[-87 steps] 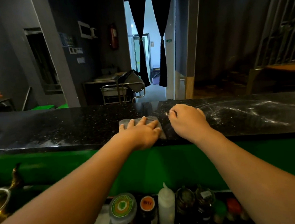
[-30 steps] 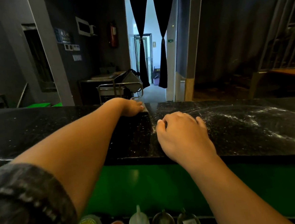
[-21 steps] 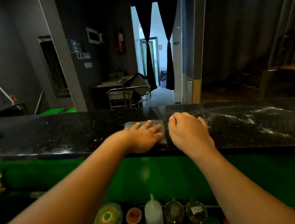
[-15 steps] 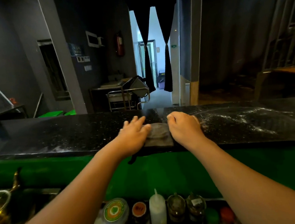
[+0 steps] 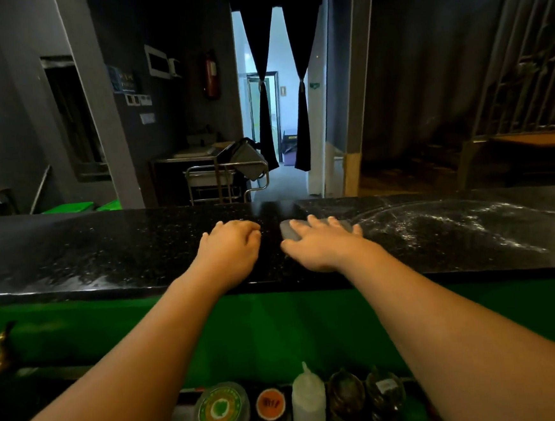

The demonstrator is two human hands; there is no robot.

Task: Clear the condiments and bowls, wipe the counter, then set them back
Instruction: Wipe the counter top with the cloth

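Change: grey cloth (image 5: 286, 232) now lies under the right grip (image 5: 322, 244); half a second back it sat between both hands at the near edge.
Right grip: fingers spread flat, pressing the cloth onto the black surface (image 5: 106, 250).
Left grip (image 5: 229, 247): just beside the right, clear of the cloth; fingers loosely bent, tips on the surface, holding nothing.
Wet streaks (image 5: 453, 226): right of the cloth.
Condiments: lidded tub (image 5: 219, 411), orange-capped jar (image 5: 271, 405), squeeze bottle (image 5: 308, 404), two dark jars (image 5: 347, 401) in a row below the green front.
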